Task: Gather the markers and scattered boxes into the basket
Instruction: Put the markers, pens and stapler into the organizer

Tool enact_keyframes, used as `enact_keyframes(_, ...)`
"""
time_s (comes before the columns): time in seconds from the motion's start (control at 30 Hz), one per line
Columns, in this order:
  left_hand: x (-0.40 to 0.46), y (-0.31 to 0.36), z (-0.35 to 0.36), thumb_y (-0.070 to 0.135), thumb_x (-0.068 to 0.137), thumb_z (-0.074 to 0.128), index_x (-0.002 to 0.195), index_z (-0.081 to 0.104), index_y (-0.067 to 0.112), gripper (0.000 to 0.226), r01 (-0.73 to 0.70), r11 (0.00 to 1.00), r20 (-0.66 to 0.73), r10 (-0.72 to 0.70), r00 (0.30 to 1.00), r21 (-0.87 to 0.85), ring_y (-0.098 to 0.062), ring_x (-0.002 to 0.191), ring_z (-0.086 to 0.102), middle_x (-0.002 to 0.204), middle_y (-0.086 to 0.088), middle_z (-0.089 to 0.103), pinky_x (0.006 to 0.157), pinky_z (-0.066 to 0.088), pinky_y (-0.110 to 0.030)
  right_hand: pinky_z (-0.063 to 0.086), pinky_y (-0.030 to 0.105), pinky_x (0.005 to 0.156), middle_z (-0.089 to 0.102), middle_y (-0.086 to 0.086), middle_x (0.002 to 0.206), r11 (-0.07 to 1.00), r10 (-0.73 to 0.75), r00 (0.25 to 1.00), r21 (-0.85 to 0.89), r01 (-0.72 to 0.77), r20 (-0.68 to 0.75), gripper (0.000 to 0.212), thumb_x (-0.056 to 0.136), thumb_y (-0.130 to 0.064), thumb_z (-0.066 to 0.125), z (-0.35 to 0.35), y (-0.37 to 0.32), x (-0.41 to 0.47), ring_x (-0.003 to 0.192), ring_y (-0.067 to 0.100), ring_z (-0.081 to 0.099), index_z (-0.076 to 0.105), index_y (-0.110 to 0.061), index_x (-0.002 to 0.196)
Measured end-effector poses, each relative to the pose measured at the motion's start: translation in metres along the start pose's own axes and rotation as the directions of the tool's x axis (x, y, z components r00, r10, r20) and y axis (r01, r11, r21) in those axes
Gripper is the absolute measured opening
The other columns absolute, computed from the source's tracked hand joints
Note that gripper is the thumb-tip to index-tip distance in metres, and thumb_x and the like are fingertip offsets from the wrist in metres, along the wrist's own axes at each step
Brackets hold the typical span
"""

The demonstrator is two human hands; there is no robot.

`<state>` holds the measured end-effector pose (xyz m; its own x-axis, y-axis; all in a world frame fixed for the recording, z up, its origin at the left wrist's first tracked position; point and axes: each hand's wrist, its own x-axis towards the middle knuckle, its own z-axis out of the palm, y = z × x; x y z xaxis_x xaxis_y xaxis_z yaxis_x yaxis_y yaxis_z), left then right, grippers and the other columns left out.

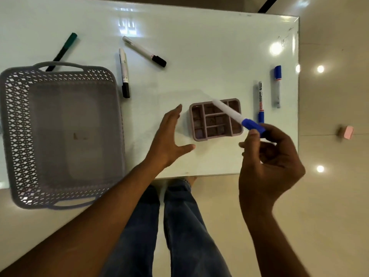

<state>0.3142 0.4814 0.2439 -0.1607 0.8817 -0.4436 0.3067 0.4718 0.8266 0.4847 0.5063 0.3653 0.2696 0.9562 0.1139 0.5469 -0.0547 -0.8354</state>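
My right hand (269, 158) pinches a white marker with a blue cap (233, 114) by its cap end, held over a mauve divided box (216, 118) on the white table (199, 56). My left hand (169, 140) hovers with spread fingers just left of that box. A grey lattice basket (60, 134) stands at the table's left with nothing in it. Two blue markers (260, 102) (277, 86) lie right of the box. Two black-capped markers (124, 73) (144, 51) lie behind the basket's right side, and a green marker (62, 50) lies behind the basket.
The table's near edge runs just below the box, and its right edge (298, 96) is close to the blue markers. A small pink object (347, 132) lies on the shiny floor to the right. My legs in jeans (169, 226) show below the table.
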Motion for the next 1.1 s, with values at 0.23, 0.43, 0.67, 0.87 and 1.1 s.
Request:
enact_keyframes(0.23,0.036,0.027,0.006,0.037,0.065,0.091,0.156,0.018,0.021,0.118,-0.113,0.970,0.081,0.097,0.992,0.214,-0.017,0.146,0.032,0.161,0.001,0.025,0.107,0.032,-0.021,0.059,0.016,0.074,0.077,-0.001,0.090,0.978,-0.106,0.944,-0.139,0.156,0.311,0.021,0.090,-0.025,0.078,0.039,0.016,0.046,0.077,0.007,0.070,0.078,-0.011,0.106)
enact_keyframes(0.43,0.042,0.025,-0.002,0.037,0.065,0.091,0.146,0.036,0.016,0.101,-0.231,0.939,0.093,0.214,0.973,0.256,-0.015,0.129,0.048,0.147,-0.002,0.045,0.096,0.035,-0.012,0.054,0.012,0.067,0.075,-0.003,0.079,0.954,-0.236,0.946,-0.131,0.269,0.223,0.017,0.089,-0.026,0.074,0.054,-0.009,0.073,0.067,0.007,0.068,0.079,-0.010,0.093)
enact_keyframes(0.67,0.044,0.027,-0.008,0.040,0.060,0.093,0.142,0.042,0.018,0.099,-0.228,0.939,0.122,0.202,0.972,0.257,0.000,0.113,0.043,0.141,0.001,0.052,0.090,0.032,0.001,0.062,0.026,0.071,0.077,0.000,0.082,0.948,-0.252,0.918,-0.113,0.298,0.307,0.018,0.088,-0.025,0.073,0.067,-0.009,0.067,0.072,0.013,0.072,0.079,-0.010,0.097)
enact_keyframes(0.87,0.044,0.030,-0.006,0.036,0.062,0.094,0.146,0.038,0.023,0.102,-0.129,0.967,0.115,0.106,0.988,0.218,-0.008,0.124,0.047,0.148,0.005,0.045,0.092,0.028,-0.004,0.064,0.038,0.085,0.081,0.004,0.097,0.930,-0.164,0.870,-0.221,0.294,0.465,0.029,0.093,-0.034,0.069,0.090,0.023,0.071,0.083,0.019,0.074,0.080,-0.012,0.109)
enact_keyframes(1.1,0.044,0.034,-0.006,0.032,0.062,0.094,0.147,0.038,0.024,0.101,-0.076,0.981,0.110,0.057,0.992,0.177,-0.017,0.129,0.051,0.149,0.005,0.046,0.097,0.034,-0.017,0.062,0.029,0.088,0.081,0.000,0.098,0.953,-0.105,0.856,-0.193,0.232,0.506,0.049,0.089,-0.050,0.076,0.087,0.034,0.068,0.084,0.014,0.075,0.076,-0.015,0.124)
